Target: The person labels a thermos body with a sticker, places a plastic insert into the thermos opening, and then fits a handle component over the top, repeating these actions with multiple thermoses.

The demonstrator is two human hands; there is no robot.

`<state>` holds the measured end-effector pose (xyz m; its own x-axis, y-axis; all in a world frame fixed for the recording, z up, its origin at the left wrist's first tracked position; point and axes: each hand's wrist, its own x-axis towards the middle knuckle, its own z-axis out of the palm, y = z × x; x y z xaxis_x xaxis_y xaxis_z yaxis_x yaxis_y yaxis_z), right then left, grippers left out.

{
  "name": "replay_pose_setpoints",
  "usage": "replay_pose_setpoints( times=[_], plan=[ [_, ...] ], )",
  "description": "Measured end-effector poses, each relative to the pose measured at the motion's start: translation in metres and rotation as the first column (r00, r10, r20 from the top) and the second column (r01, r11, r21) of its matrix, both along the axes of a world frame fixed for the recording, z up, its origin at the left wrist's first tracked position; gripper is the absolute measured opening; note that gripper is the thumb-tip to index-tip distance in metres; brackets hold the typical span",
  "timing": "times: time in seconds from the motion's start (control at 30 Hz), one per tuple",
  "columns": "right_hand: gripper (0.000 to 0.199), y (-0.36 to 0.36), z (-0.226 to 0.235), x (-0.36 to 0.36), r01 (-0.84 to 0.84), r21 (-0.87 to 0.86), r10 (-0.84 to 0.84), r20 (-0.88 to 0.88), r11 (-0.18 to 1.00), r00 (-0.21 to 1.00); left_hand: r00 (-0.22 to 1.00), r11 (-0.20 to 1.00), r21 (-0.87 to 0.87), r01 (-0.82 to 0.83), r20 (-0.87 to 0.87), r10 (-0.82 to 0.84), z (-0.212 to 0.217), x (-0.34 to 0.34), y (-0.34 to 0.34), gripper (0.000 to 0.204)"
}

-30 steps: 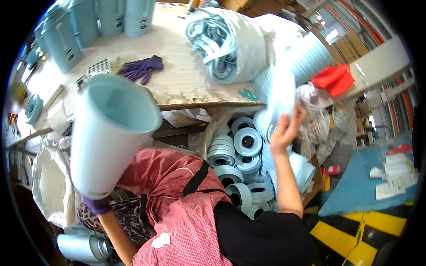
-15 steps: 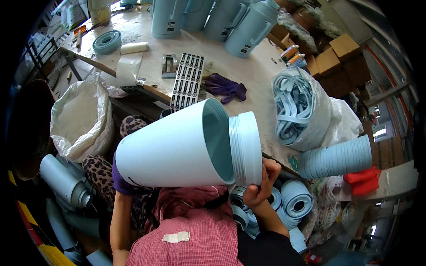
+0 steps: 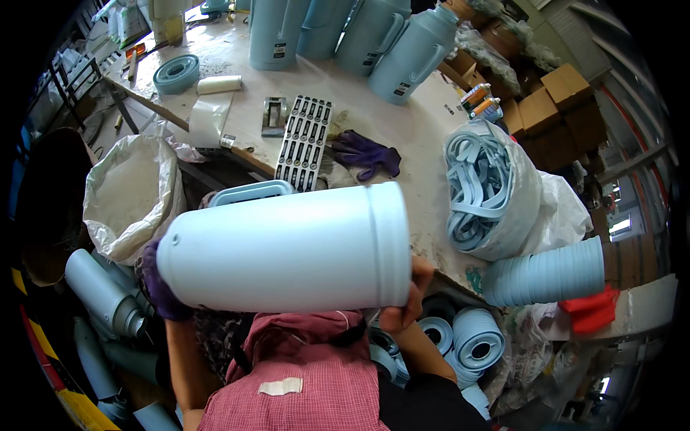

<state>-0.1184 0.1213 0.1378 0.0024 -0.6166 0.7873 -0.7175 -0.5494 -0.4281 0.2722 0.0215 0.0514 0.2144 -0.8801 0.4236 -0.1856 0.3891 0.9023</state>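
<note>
I hold a large light-blue plastic flask shell [image 3: 287, 248] lying sideways in front of me, above my lap. My left hand [image 3: 159, 287], in a purple glove, grips its narrower left end from below. My bare right hand [image 3: 406, 302] holds the wide right end, where a light-blue ring [image 3: 389, 244] sits on the shell's rim. A red checked apron [image 3: 302, 388] covers my lap under the shell.
The worktable [image 3: 402, 136] ahead carries a purple glove [image 3: 366, 154], a tray of small dark parts [image 3: 305, 140], a bag of blue handles [image 3: 489, 187] and finished flasks [image 3: 402, 50]. Stacked blue rings [image 3: 546, 273] lie right, round blue bases [image 3: 467, 337] under the table, a white sack [image 3: 133, 190] left.
The shell swung from upright at my left to lying sideways before me. My right hand brought the blue ring to its wide mouth, and it now sits on the rim.
</note>
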Motion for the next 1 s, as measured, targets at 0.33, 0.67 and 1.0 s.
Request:
replay_pose_setpoints(
  times=[0.33, 0.67, 1.0],
  plan=[
    [0.090, -0.067, 0.027, -0.029, -0.466, 0.330, 0.253, 0.522, 0.821, 0.815, 0.727, 0.947, -0.309, 0.090, 0.671, 0.149, 0.069, 0.011, -0.008, 0.035],
    [0.064, -0.022, 0.084, -0.291, 0.712, 0.075, -0.411, -0.773, 0.698, 0.484, 0.880, 0.999, 0.036, -0.023, 0.475, 0.003, 0.059, 0.009, -0.022, 0.041],
    [0.020, -0.127, 0.086, -0.309, 0.620, -0.220, -0.653, -0.357, 0.753, 0.668, 0.901, 0.995, 0.099, -0.013, 0.433, -0.031, 0.063, -0.011, -0.038, 0.048]
  ],
)
